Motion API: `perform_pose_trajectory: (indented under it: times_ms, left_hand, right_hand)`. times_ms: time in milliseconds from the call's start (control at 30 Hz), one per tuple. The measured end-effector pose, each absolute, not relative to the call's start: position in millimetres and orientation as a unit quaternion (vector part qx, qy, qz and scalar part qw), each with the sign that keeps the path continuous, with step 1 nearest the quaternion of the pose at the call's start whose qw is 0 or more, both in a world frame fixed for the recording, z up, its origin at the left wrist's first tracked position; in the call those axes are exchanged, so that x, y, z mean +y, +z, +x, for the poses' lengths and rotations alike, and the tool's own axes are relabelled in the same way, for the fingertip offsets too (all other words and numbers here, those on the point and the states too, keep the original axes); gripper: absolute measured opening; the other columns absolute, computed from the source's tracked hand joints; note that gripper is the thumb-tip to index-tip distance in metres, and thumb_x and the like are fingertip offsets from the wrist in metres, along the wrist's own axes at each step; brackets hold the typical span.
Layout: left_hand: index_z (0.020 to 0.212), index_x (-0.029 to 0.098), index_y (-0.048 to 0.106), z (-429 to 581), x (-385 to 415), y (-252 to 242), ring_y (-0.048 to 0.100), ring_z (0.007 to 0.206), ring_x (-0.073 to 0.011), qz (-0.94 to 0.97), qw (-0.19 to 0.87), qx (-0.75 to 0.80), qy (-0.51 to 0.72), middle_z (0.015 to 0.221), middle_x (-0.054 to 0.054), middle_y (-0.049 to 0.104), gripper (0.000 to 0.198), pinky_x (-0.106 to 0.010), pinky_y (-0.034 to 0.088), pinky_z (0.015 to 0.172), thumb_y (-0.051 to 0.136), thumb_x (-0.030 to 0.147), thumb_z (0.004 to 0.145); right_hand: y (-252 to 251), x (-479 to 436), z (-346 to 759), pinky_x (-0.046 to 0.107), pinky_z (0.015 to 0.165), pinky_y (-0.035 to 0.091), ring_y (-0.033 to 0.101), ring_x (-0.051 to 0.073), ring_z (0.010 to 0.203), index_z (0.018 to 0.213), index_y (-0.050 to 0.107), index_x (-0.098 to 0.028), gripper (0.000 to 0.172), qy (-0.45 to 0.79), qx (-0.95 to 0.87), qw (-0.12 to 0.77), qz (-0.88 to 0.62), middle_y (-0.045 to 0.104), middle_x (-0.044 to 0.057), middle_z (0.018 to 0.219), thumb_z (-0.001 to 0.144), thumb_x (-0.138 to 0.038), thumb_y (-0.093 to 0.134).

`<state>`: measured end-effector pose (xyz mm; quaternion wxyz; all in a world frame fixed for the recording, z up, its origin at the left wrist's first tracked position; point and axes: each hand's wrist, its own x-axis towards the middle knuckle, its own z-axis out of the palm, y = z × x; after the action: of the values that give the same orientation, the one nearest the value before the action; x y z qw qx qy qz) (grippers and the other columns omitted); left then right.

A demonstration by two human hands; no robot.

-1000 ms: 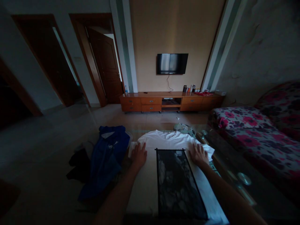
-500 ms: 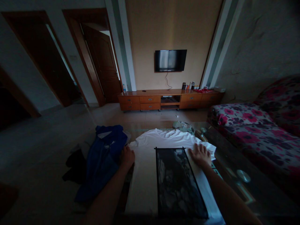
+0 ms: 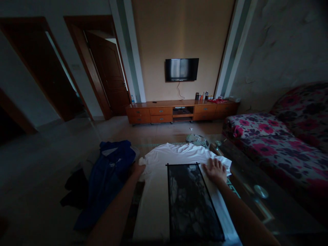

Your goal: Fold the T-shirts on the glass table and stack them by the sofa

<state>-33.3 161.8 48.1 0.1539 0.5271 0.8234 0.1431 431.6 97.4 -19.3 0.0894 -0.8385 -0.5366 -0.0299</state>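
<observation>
A white T-shirt [image 3: 153, 191] with a large dark printed panel [image 3: 193, 201] lies spread out in front of me, its neck end away from me. At its left sleeve, my left hand [image 3: 137, 169] is closed on the bunched cloth; the fingertips are partly hidden by the fabric. My right hand [image 3: 216, 169] rests palm down near the right sleeve, fingers spread over the cloth beside the print's upper right corner. Left of the shirt is a crumpled blue garment [image 3: 110, 174], close to my left forearm.
Under the shirt is a glass-topped table [image 3: 279, 194] with round metal fittings. A black cloth [image 3: 75, 188] lies beside the blue garment. On the right stands a floral sofa [image 3: 263, 131]. A low wooden cabinet [image 3: 161, 111] stands beneath a wall television [image 3: 181, 69].
My left hand has turned and taken the left sleeve's edge, which now bunches up over its fingers. The right hand stays flat on the shirt. The view has shifted slightly.
</observation>
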Motion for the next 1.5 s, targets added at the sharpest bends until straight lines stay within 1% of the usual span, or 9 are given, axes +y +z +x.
perform_pose_trajectory:
  times_ms: [233,500,633,733,867,967,1067,1267,1500]
  left_hand:
    - [0.139,0.021,0.051,-27.4,153.4,67.3,0.063,0.121,-0.0232,0.573,0.118,0.786,0.199,0.135,-0.01,0.065,0.045,-0.029,0.048,0.098,0.049,0.025,0.094]
    - [0.135,0.028,0.052,45.6,120.6,109.9,0.067,0.106,-0.0263,0.745,0.01,0.656,0.117,0.129,-0.008,0.066,0.042,-0.036,0.048,0.089,0.04,0.02,0.095]
    - [0.154,0.03,0.031,82.9,100.5,93.4,0.064,0.116,-0.0275,0.832,0.062,0.546,0.07,0.132,-0.01,0.064,0.074,-0.034,0.049,0.092,0.058,0.028,0.085]
    - [0.159,0.032,0.018,86.0,91.1,72.5,0.057,0.128,-0.027,0.877,0.1,0.464,0.073,0.142,-0.009,0.058,0.098,-0.035,0.043,0.106,0.069,0.042,0.077]
    - [0.158,0.022,0.025,61.9,87.8,52.0,0.03,0.15,-0.0269,0.854,0.095,0.505,0.081,0.162,-0.011,0.033,0.085,-0.039,0.026,0.12,0.056,0.053,0.086]
    - [0.159,0.019,0.022,33.4,87.0,43.1,0.016,0.154,-0.0283,0.854,0.081,0.51,0.063,0.167,-0.01,0.019,0.093,-0.043,0.016,0.124,0.059,0.054,0.082]
    - [0.16,0.019,0.017,6.7,85.4,35.3,0.017,0.154,-0.0269,0.866,0.069,0.494,0.05,0.168,-0.008,0.017,0.1,-0.043,0.014,0.125,0.065,0.041,0.075]
    - [0.16,0.019,0.021,-20.4,82.4,13.9,0.019,0.153,-0.0234,0.843,0.015,0.534,0.062,0.167,-0.007,0.02,0.085,-0.044,0.016,0.125,0.046,0.014,0.079]
    - [0.16,0.018,0.023,-34.9,77.8,13.5,0.017,0.154,-0.0269,0.832,0.012,0.553,0.04,0.167,-0.007,0.02,0.085,-0.048,0.015,0.124,0.049,0.026,0.079]
  right_hand:
    - [-16.9,96.1,431.3,0.051,0.117,0.018,0.022,0.033,0.148,0.156,0.032,-0.017,0.082,-0.022,-0.54,0.094,-0.836,0.028,0.015,0.162,0.094,-0.069,0.022]
    - [-12.6,94.8,428.5,0.05,0.118,0.017,0.02,0.033,0.149,0.157,0.032,-0.016,0.082,-0.013,-0.536,0.088,-0.84,0.027,0.015,0.163,0.094,-0.068,0.022]
    - [-13.9,95.2,429.4,0.052,0.118,0.017,0.021,0.033,0.149,0.157,0.03,-0.016,0.081,-0.013,-0.54,0.09,-0.837,0.026,0.015,0.163,0.095,-0.067,0.021]
    - [-14.9,95.7,430.4,0.052,0.118,0.018,0.02,0.033,0.15,0.157,0.031,-0.016,0.081,-0.017,-0.541,0.091,-0.836,0.026,0.015,0.163,0.095,-0.067,0.022]
    - [-18.1,97.6,431.7,0.051,0.118,0.019,0.021,0.033,0.149,0.157,0.033,-0.017,0.081,-0.023,-0.537,0.088,-0.839,0.028,0.014,0.163,0.095,-0.068,0.022]
    - [-20.1,99.0,432.0,0.053,0.117,0.019,0.021,0.034,0.149,0.157,0.033,-0.017,0.081,-0.022,-0.536,0.083,-0.84,0.027,0.015,0.163,0.095,-0.068,0.022]
    - [-20.3,99.2,431.8,0.054,0.117,0.018,0.022,0.035,0.149,0.157,0.031,-0.016,0.081,-0.02,-0.54,0.077,-0.838,0.026,0.016,0.163,0.096,-0.067,0.022]
    - [-18.1,97.5,431.4,0.052,0.117,0.018,0.023,0.034,0.148,0.157,0.033,-0.016,0.08,-0.034,-0.54,0.078,-0.837,0.027,0.016,0.163,0.096,-0.067,0.024]
    - [-15.4,96.2,430.9,0.05,0.117,0.02,0.024,0.032,0.148,0.157,0.031,-0.017,0.079,-0.034,-0.538,0.072,-0.839,0.027,0.014,0.163,0.096,-0.066,0.025]
